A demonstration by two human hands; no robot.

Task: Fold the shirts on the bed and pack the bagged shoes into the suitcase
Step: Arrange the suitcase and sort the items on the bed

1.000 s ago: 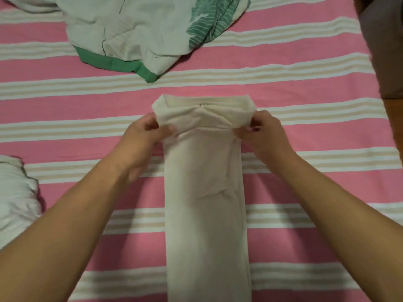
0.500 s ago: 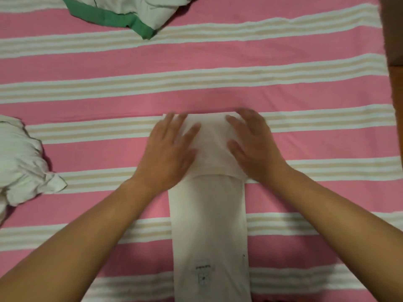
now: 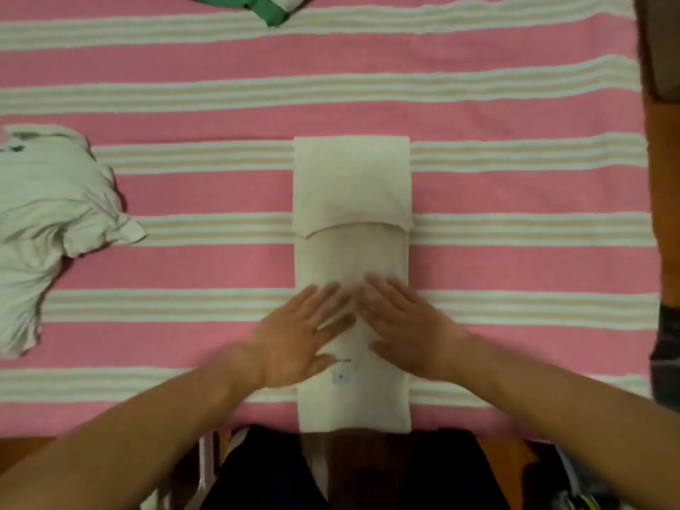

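A pink bed crossed by cream and tan stripes fills the view. A cream shirt, folded into a long narrow strip with its far end turned back, lies at the middle. The left hand and right hand press flat on it, fingers straight and spread. A crumpled white garment lies at the left edge, a green-edged cloth at the far edge.

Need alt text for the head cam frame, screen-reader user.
Both hands, left hand and right hand, press flat on a cream shirt folded into a long strip on a pink striped bedsheet. A crumpled white garment lies at left.
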